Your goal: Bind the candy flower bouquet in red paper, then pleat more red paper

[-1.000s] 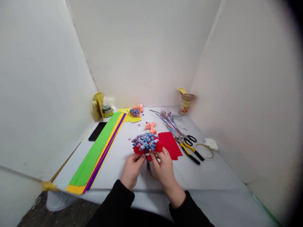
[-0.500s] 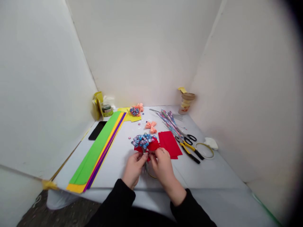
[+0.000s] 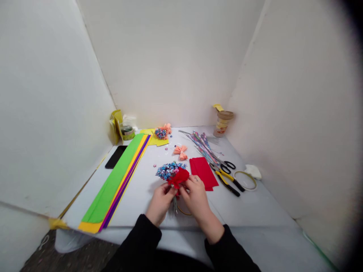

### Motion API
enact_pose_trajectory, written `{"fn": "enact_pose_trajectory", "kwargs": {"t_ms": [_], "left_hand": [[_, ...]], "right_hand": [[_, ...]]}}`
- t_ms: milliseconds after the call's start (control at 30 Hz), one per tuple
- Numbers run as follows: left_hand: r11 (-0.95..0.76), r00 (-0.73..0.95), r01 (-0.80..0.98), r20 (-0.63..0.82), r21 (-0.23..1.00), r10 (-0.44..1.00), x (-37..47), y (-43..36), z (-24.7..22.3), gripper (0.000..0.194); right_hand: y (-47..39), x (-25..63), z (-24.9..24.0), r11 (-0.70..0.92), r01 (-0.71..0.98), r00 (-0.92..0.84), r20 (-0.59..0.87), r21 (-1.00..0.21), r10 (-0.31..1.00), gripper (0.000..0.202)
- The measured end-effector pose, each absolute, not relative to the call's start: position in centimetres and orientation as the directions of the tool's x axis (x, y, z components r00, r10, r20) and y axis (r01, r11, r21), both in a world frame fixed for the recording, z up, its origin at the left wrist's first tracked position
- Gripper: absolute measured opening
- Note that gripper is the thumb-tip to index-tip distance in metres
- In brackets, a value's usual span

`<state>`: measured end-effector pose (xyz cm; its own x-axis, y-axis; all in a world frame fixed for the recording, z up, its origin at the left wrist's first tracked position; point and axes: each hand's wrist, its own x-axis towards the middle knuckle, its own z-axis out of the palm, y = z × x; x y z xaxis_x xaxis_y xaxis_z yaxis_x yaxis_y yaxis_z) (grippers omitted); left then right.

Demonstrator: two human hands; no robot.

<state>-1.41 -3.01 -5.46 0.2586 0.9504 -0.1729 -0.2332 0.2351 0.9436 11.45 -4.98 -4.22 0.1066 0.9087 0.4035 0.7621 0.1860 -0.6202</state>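
Note:
At the near middle of the table, my left hand (image 3: 161, 200) is closed around the stems of a bouquet of small blue and pink paper stars (image 3: 167, 170). Grey wire stems (image 3: 174, 206) stick out below the fingers. My right hand (image 3: 196, 194) pinches a piece of red crepe paper (image 3: 180, 177), which lies across the front of the bouquet just under the star heads. The fingertips of both hands nearly meet, and they hide where paper and stems join. Part of a tape roll (image 3: 183, 212) shows on the table beneath my hands.
Right of my hands lie red paper sheets (image 3: 203, 173), yellow-handled pliers (image 3: 227, 181), scissors (image 3: 227, 166), another tape roll (image 3: 246, 180) and wired star stems (image 3: 201, 143). Long coloured paper strips (image 3: 116, 181) and a phone (image 3: 116, 156) are at left. Behind is a peach paper bow (image 3: 180, 152); a cup (image 3: 223, 124) stands back right.
The red crepe paper has come round to the front of the bouquet, covering part of the stars and stems. The star heads tilt slightly left; both hands stay in nearly the same place.

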Motion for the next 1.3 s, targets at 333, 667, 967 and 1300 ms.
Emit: {"fn": "enact_pose_trajectory", "kwargs": {"t_ms": [333,667,967,1300], "left_hand": [[0.075,0.15,-0.09,-0.06,0.993,0.987,-1.8,-2.6,-6.4,0.019],[-0.029,0.029,0.026,0.028,0.999,0.999,-1.0,-3.1,-4.8,0.026],[0.07,-0.083,-0.45,-0.119,0.89,0.989,-1.1,-2.1,-4.5,0.022],[0.233,0.041,-0.607,-0.263,0.76,0.964,-3.2,2.5,-1.3,0.015]], "right_hand": [[-5.4,10.3,-4.8,0.169,0.876,0.109,0.527,-0.452,0.843,0.005],[-5.1,9.4,-5.0,0.13,0.626,0.296,0.388,-0.769,0.873,0.014],[-3.7,10.8,-5.3,0.059,0.314,0.348,0.173,-0.948,0.921,0.02],[0.8,12.3,-5.4,0.124,0.762,-0.026,0.161,-0.635,0.987,0.021]]}}
